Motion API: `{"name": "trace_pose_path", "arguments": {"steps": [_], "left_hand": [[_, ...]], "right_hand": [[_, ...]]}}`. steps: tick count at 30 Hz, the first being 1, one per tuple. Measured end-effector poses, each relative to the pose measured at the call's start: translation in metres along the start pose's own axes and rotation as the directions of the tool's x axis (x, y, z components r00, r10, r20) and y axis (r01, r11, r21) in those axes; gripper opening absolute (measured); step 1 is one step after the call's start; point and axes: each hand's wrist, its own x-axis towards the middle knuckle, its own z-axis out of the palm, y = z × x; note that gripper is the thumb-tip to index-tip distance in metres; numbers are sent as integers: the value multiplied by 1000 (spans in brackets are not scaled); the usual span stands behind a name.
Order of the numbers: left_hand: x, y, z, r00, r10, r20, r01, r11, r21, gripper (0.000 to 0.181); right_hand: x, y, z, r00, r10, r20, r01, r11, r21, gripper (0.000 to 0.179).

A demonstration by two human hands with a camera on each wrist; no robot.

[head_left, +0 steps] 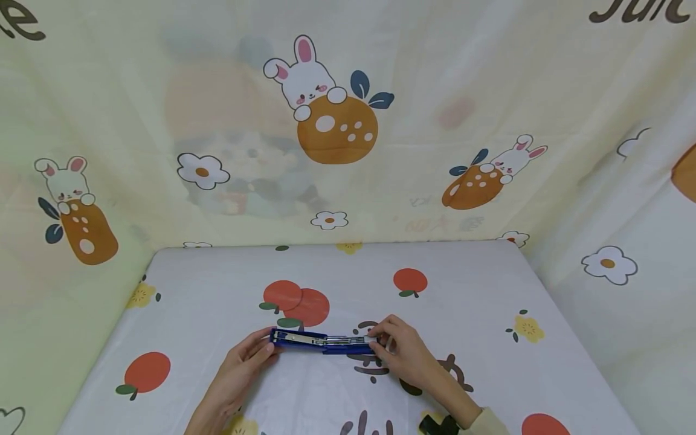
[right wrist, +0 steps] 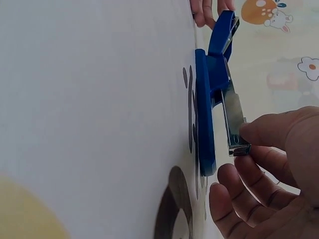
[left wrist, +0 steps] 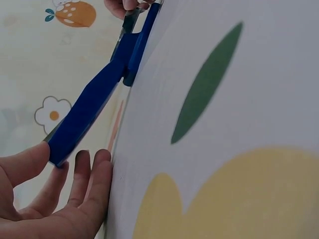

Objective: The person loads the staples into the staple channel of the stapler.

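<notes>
The opened blue stapler (head_left: pixel 326 345) sits at 5 o'clock from the paired red fruit prints (head_left: pixel 306 307) — the left hand (head_left: pixel 241 365) pinches its cover (head_left: pixel 296 339) at the 9 o'clock end; the right hand (head_left: pixel 405 353) pinches the metal magazine (right wrist: pixel 233 117) at 3 o'clock, clear of the base (right wrist: pixel 204 114).
</notes>
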Motion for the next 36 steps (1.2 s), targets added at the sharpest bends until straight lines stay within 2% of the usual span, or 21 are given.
{"name": "trace_pose_path", "arguments": {"steps": [14,24,31,36], "left_hand": [[-1,-1,-2,1000,17,11,-17,1000,-14,48],[-2,0,-1,1000,16,8,-16,999,-27,47],[-3,0,-1,1000,23,13,-22,999,-31,47],[-3,-1,-2,1000,24,20,-24,999,-25,47]], "right_hand": [[0,4,-1,1000,-12,11,12,1000,29,13],[-4,7,-5,998,56,38,-58,996,62,19],[-5,7,-6,989,140,46,-142,988,61,21],[-5,7,-7,989,136,50,-140,988,71,20]]}}
